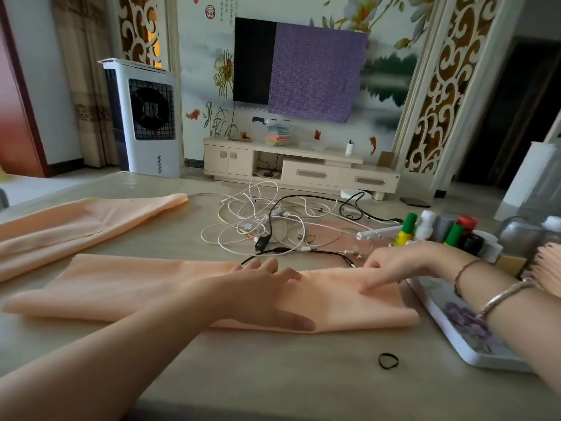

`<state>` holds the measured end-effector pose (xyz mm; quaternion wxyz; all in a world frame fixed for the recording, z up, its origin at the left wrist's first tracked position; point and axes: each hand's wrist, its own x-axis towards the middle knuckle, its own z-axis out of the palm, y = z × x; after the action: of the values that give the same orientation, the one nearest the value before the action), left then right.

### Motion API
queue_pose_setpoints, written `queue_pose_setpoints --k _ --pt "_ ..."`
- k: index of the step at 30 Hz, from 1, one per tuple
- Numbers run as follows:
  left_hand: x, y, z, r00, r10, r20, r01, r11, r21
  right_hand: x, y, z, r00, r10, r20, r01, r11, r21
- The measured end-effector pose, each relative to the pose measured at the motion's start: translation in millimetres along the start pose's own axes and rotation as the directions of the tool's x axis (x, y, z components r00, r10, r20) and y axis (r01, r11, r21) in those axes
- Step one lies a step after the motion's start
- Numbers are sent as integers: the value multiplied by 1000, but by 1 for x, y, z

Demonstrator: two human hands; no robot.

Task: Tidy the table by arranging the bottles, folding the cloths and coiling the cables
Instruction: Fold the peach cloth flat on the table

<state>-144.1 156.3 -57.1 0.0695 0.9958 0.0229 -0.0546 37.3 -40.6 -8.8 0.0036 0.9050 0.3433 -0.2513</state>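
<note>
Both hands flat on a peach cloth, smoothing it on the tabletop

From the head view, the left hand [264, 287] lies palm down with fingers straight on the folded peach cloth [121, 290], which stretches as a long band across the near tabletop [273, 375]; the right hand [403, 262] presses its extended fingers onto the cloth's right end, a bracelet on that wrist. A second peach cloth [76, 223] lies unfolded further back on the left, apart from the first. Behind the hands sits a tangle of white and black cables [273, 220], uncoiled, just beyond the folded cloth's far edge. At the right the bottles [440, 230] stand clustered together, green and red caps showing, just beyond a flowered tray [461, 326]. A black hair tie [388, 360] lies alone near the front edge
</note>
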Motion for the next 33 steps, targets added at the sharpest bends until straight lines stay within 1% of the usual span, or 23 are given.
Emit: queue_pose_setpoints --k 2,3,6,11,13,14,17,19,20,22,24,25,27,28,29,30,31,32,33 --pt "-1 1 0 1000 -4 3 4 1000 -14 -1 4 0 999 -12 -31 16 989 149" --pt "-2 1 -1 1000 -4 3 4 1000 -13 -2 6 -1 998 -14 -59 24 984 177" --pt "-4 2 -1 1000 -9 5 9 1000 -8 -4 8 -2 994 -5 -110 23 986 163" --pt "-3 2 -1 1000 -18 16 18 1000 5 -4 6 5 994 3 -109 19 980 199" --pt "-3 3 -1 1000 -18 24 17 1000 6 -4 4 7 994 26 -107 2 966 259" --pt "-3 3 -1 1000 -15 26 15 1000 7 -5 4 8 994 41 -104 -6 948 318" --pt "-3 4 -1 1000 -14 21 14 1000 11 -12 2 6 999 27 -46 1 857 515" --pt "-2 3 -1 1000 -9 15 9 1000 0 -20 -3 0 998 -54 -41 67 780 622" --pt "-3 2 -1 1000 -8 12 8 1000 -9 -24 -8 -4 992 -112 -57 120 709 695" --pt "-3 2 0 1000 -1 -1 1 1000 -22 -31 -24 -13 975 -192 -112 198 515 834" --pt "-3 2 0 1000 -2 -27 1 999 -42 -33 -51 -17 963 -231 -137 215 353 911" --pt "-3 1 0 999 0 -39 -2 998 -57 -33 -65 -16 959 -246 -140 213 298 930" --pt "-3 -2 -4 999 23 -44 -28 991 -132 -28 -94 -11 946 -291 -141 221 262 939" --pt "-4 -6 -7 998 44 -41 -52 972 -228 -25 -108 -8 939 -315 -139 227 265 937" --pt "-5 -12 -11 998 50 -47 -64 923 -380 -21 -121 -4 934 -331 -134 228 265 937" --pt "-10 -18 -15 999 20 -45 -42 825 -563 -17 -132 -1 936 -329 -123 218 271 938" --pt "-17 -26 -20 999 -28 -38 -8 691 -723 -13 -144 2 942 -316 -112 208 286 935" --pt "-24 -34 -24 996 -88 -24 27 534 -845 -9 -154 6 952 -287 -108 200 315 928" --pt "-31 -44 -28 987 -158 -8 54 384 -922 -6 -163 10 960 -256 -109 196 344 918"
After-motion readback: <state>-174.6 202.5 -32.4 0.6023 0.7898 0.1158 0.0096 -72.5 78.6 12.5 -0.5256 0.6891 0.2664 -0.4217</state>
